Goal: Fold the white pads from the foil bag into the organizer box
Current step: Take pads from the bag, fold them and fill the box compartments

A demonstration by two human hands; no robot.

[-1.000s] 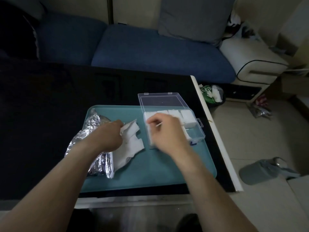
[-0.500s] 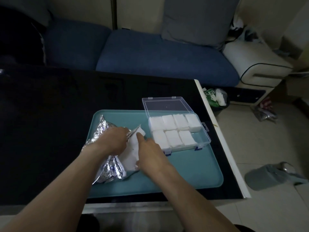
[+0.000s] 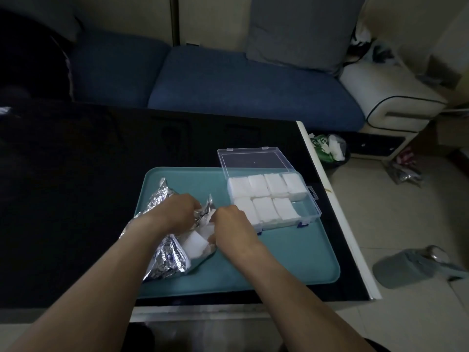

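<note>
Head view: left of the organizer box (image 3: 269, 196), left hand (image 3: 180, 212) grips the foil bag (image 3: 162, 260); right hand (image 3: 228, 222) apparently pinches a white pad (image 3: 195, 241).

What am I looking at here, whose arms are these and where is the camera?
No machine: a person wears the camera on the head, looking down at their own bare arms. On a dark table lies a teal tray. On it lie a crumpled foil bag and a clear organizer box, lid open, with seven folded white pads inside; one compartment is empty. The left hand has its grip on the bag's mouth. The right hand is at a white pad sticking out of the bag; its fingers are hidden, so I cannot tell whether it holds it.
</note>
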